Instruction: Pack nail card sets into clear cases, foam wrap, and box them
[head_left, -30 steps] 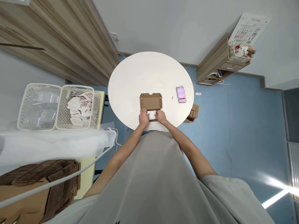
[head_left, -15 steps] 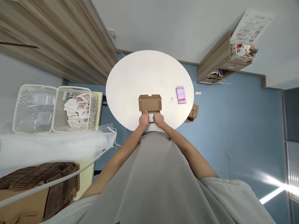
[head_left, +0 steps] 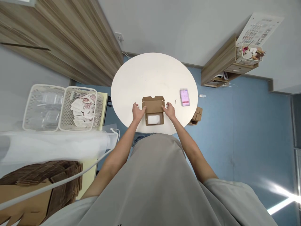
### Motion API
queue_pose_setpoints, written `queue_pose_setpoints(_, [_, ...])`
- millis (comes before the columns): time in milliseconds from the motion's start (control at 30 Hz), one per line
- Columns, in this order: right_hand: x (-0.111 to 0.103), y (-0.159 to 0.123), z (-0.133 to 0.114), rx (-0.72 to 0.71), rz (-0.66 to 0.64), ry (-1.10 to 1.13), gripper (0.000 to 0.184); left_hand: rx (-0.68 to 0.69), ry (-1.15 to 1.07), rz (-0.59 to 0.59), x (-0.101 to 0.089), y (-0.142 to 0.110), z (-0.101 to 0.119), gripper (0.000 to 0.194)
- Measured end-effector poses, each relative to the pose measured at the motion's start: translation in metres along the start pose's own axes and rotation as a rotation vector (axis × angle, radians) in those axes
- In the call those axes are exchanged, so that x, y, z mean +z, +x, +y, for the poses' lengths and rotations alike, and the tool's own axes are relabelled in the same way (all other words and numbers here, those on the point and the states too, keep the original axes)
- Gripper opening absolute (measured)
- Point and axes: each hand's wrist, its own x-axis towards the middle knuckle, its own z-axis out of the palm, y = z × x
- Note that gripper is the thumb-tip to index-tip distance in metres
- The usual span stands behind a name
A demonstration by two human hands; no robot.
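Note:
A small brown cardboard box (head_left: pixel 162 120) lies near the close edge of the round white table (head_left: pixel 150 72), its hinged lid (head_left: pixel 153 106) raised away from me. Inside rests a white wrapped item (head_left: pixel 154 119); what the wrapping covers cannot be seen. At the lid's left side is my left hand (head_left: pixel 138 112), fingers spread and thumb against the edge. My right hand (head_left: pixel 169 111) mirrors it on the right, thumb at the lid's edge and fingers apart. Neither hand is wrapped round anything.
A blurred pink-purple object (head_left: pixel 184 97) lies at the table's right. Small brown boxes (head_left: pixel 197 115) stand beyond that edge. To the left are a white basket of printed packets (head_left: pixel 82 108), a basket of clear plastic (head_left: pixel 47 106), a white film roll (head_left: pixel 54 146) and stacked flat cardboard (head_left: pixel 47 175).
Both hands have left the white item inside the box and moved outward and up to the lid's two sides. Their fingers have spread, and the item now shows fully. The view has shifted slightly.

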Motion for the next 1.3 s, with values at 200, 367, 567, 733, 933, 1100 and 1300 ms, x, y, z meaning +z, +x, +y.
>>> queue_pose_setpoints(200, [0.002,0.012,-0.009,0.067,-0.111,0.13,0.057,-0.12,-0.228,-0.191,-0.001,0.011,0.02,0.086])
queue_pose_setpoints(367, [-0.008,0.008,-0.009,0.016,-0.08,0.182,0.059,-0.046,-0.285,-0.224,-0.009,0.006,0.026,0.079])
queue_pose_setpoints(567, [-0.018,-0.003,-0.011,-0.132,-0.033,0.15,0.052,0.148,-0.254,-0.219,-0.011,0.001,0.033,0.053])
queue_pose_setpoints(733, [-0.017,-0.032,-0.001,-0.214,-0.084,-0.071,0.043,0.162,-0.186,-0.205,-0.005,-0.02,0.018,0.044])
queue_pose_setpoints(933, [-0.006,-0.07,0.024,-0.225,-0.192,-0.306,0.058,0.163,-0.126,-0.247,0.0,-0.057,-0.017,0.057])
queue_pose_setpoints(1100, [0.0,-0.087,0.032,-0.174,-0.246,-0.44,0.048,0.207,-0.017,-0.264,0.007,-0.08,-0.033,0.068])
queue_pose_setpoints(1300, [-0.003,-0.095,0.033,-0.145,-0.235,-0.493,0.024,0.224,0.098,-0.235,0.003,-0.097,-0.047,0.059])
